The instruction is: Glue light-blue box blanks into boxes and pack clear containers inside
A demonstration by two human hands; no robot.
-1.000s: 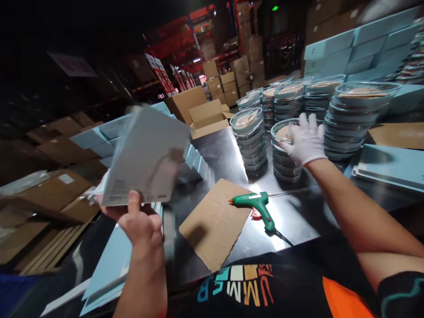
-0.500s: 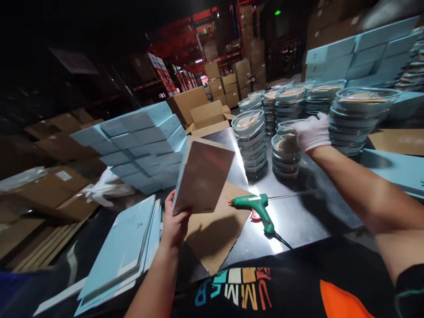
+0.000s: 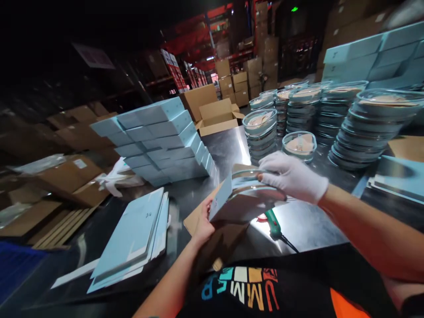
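Nearest, coloured letters (image 3: 253,293), M among them, run across a dark shirt (image 3: 298,282). The bare left hand (image 3: 202,225) curls around a pale-blue box (image 3: 236,208) above a cardboard sheet (image 3: 194,216); the gloved right hand (image 3: 291,176) clasps glass dishes (image 3: 247,182) against it, fingers bent. Farther off, stacked blue boxes (image 3: 353,53) carry dark marks too small to read.

White glove (image 3: 303,182) on right hand (image 3: 286,174), black shirt (image 3: 301,276), multicoloured capital letters (image 3: 253,295), orange patch (image 3: 344,304)

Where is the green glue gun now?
In the head view, the glue gun lies lower right of centre on the table, partly hidden by the held box and dishes.
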